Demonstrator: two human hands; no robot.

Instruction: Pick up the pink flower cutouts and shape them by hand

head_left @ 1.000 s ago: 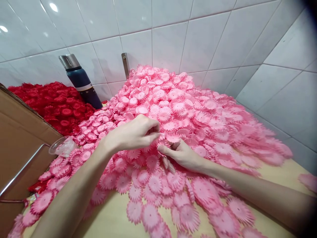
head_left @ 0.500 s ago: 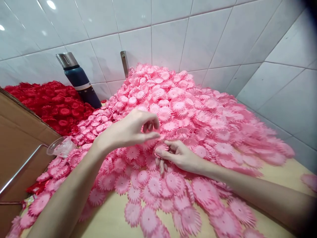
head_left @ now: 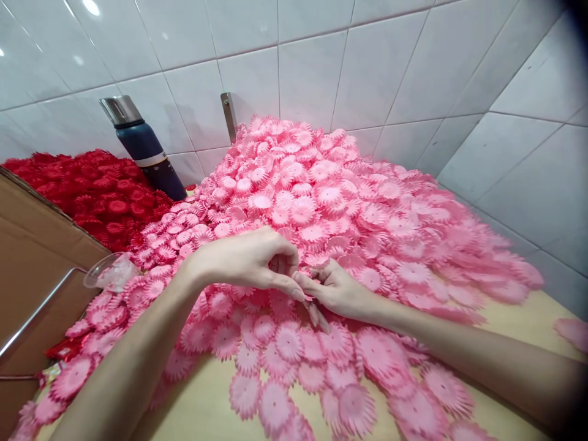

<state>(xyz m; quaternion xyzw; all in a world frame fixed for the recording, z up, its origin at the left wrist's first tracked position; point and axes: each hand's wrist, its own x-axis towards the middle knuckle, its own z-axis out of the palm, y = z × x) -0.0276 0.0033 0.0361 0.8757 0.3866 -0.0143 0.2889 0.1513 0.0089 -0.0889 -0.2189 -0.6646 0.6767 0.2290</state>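
Observation:
My left hand [head_left: 255,260] reaches in over the pile with its fingers curled, thumb and forefinger closing at the fingertips of my right hand. Between the two hands is a pink fringed petal disc [head_left: 303,269], mostly hidden by the fingers. My right hand [head_left: 337,291] pinches this disc with thumb and forefinger, its lower fingers hanging downward. Behind and below the hands rises a big heap of similar pink petal discs [head_left: 328,196], round with cut, fringed edges and a small centre hole.
A dark blue bottle [head_left: 149,156] with a steel cap leans at the back left, beside a heap of red petal discs [head_left: 105,196]. A cardboard box [head_left: 46,257] and a clear plastic cup [head_left: 103,272] are on the left. White tiled walls [head_left: 312,73] stand behind and right.
My left hand has come down and slightly right, and its fingertips now meet those of my right hand at the disc. The right hand has turned slightly.

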